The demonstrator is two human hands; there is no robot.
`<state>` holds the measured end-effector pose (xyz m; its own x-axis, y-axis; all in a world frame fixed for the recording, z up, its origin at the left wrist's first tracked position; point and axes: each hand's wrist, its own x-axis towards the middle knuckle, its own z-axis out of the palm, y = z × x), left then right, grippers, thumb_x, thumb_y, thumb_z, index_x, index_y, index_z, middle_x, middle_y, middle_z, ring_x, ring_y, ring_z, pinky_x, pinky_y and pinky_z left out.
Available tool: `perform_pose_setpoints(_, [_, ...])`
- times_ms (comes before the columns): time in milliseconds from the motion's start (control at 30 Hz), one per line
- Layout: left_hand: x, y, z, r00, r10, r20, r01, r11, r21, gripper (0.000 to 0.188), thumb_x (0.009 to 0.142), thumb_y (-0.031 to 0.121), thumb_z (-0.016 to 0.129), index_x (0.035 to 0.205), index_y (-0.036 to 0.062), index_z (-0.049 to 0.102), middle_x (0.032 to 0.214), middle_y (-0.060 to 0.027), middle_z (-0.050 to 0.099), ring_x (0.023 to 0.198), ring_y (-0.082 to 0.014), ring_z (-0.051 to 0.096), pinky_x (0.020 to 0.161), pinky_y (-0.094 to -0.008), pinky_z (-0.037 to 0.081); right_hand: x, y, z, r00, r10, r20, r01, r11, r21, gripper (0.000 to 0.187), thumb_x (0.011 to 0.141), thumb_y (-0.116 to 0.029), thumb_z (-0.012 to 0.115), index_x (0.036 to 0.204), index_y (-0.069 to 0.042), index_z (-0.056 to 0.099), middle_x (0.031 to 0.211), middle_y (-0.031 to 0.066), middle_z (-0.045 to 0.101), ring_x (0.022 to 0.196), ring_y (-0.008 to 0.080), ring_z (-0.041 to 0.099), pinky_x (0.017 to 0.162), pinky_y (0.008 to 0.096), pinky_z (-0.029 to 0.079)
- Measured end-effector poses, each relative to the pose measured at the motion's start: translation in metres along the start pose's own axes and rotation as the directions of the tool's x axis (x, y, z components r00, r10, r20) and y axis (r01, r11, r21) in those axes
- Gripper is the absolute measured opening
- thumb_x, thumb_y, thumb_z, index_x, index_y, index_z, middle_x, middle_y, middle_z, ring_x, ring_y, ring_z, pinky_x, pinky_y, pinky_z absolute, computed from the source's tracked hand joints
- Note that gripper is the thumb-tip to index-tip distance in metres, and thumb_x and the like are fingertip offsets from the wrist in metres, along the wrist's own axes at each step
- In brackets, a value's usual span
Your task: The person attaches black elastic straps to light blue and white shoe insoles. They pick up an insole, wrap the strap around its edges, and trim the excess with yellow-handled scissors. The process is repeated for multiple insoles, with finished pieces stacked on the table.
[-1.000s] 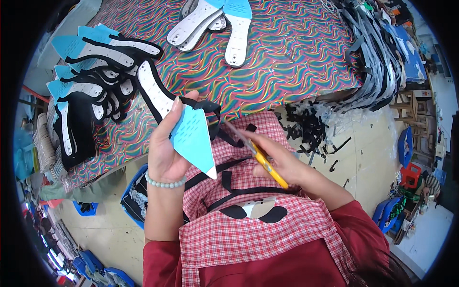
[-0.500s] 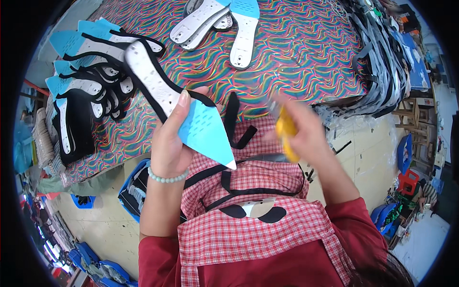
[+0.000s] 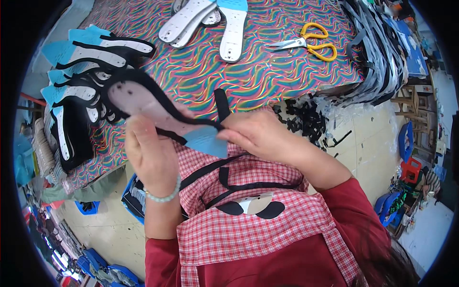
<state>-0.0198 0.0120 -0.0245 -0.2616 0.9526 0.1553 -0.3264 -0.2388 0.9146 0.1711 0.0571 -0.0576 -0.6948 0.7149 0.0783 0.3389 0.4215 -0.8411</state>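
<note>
From the head camera, the far toe of the insole (image 3: 158,112) blurs into the stack of finished insoles (image 3: 79,81) behind it, so its black edge is hard to trace there. Its blue heel tip (image 3: 206,142) is partly covered by the right hand (image 3: 260,134). The fingertips of both hands are tucked behind the piece and cannot be seen.

The left hand (image 3: 152,155) comes up from below, back toward the camera, a pale bead bracelet (image 3: 165,195) on its wrist — its grip is pressed around the middle of the insole. The right hand reaches in from the right, its grip pinching the black edging strip (image 3: 221,106) at the heel. The insole is held in the air above the red checked apron (image 3: 239,210), just off the near edge of the table (image 3: 267,71).

Farther back on the patterned table lie yellow-handled scissors (image 3: 306,42), blades closed, and a few white insoles (image 3: 210,21).
</note>
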Motion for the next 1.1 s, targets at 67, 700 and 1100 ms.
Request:
perform_pose_setpoints(67, [-0.014, -0.001, -0.014, 0.999, -0.004, 0.044, -0.019, 0.853, 0.522, 0.036, 0.099, 0.028, 0.045, 0.104, -0.0058, 0.056, 0.089, -0.0137, 0.062, 0.076, -0.0198, 0.060, 0.070, -0.0316, 0.047, 0.012, -0.011, -0.010, 0.990, -0.109, -0.086, 0.126, 0.963, 0.238, 0.036, 0.093, -0.029, 0.055, 0.115, -0.001, 0.060, 0.097, 0.0184, 0.064, 0.091, 0.0339, 0.062, 0.078, 0.0372, 0.050])
perform_pose_setpoints(700, [0.004, -0.001, 0.019, 0.890, -0.227, 0.396, 0.192, 0.973, 0.128, 0.065, 0.096, 0.049, 0.040, 0.130, -0.0072, 0.040, 0.111, -0.0224, 0.059, 0.111, -0.0374, 0.057, 0.092, -0.0449, 0.047, -0.003, -0.013, 0.031, 0.996, 0.088, -0.036, -0.041, 0.742, 0.669, 0.043, 0.100, -0.040, 0.040, 0.111, -0.002, 0.057, 0.082, 0.0063, 0.062, 0.072, 0.0158, 0.062, 0.064, 0.0319, 0.049])
perform_pose_setpoints(1100, [0.130, 0.124, -0.025, 0.596, -0.043, 0.802, -0.787, -0.232, 0.572, 0.036, 0.079, -0.002, 0.062, 0.115, -0.0004, 0.060, 0.123, -0.0139, 0.060, 0.124, -0.0290, 0.049, 0.105, -0.0394, 0.034, 0.033, 0.021, -0.031, 0.972, 0.021, -0.233, -0.042, 0.996, -0.082, 0.025, 0.086, -0.025, 0.063, 0.100, -0.005, 0.062, 0.096, 0.0096, 0.061, 0.088, 0.0241, 0.061, 0.075, 0.0334, 0.048])
